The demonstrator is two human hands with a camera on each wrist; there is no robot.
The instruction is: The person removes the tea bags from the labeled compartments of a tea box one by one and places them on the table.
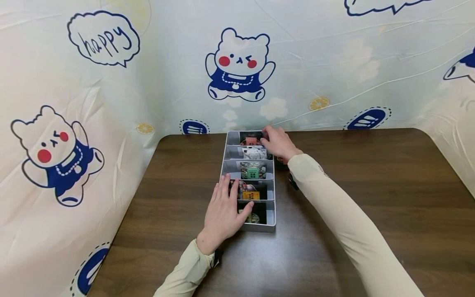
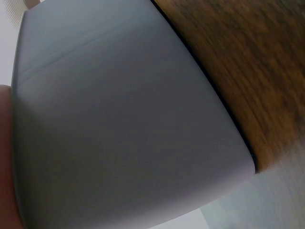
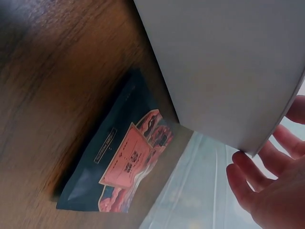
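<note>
A grey divided storage box [image 1: 274,189] stands lengthwise on the table, with a small packet in each compartment. My left hand [image 1: 224,212] lies across its near left side, fingers extended over the two nearest compartments and partly covering their packets. At the far right corner, my right hand [image 1: 279,143] grips the rim with bent fingers; in the right wrist view its fingertips [image 3: 245,160] touch that corner. A dark packet with a pink label [image 3: 126,157] lies on the table beside the box's right wall, mostly hidden under my right wrist in the head view.
From far to near, the box holds a red-labelled packet [image 1: 251,141], a white packet [image 1: 255,154], a green-labelled packet [image 1: 253,171], a yellow-labelled packet [image 1: 251,194] and a dark packet [image 1: 259,212]. A printed cloth [image 1: 178,82] hangs behind the brown wooden table [image 1: 371,177].
</note>
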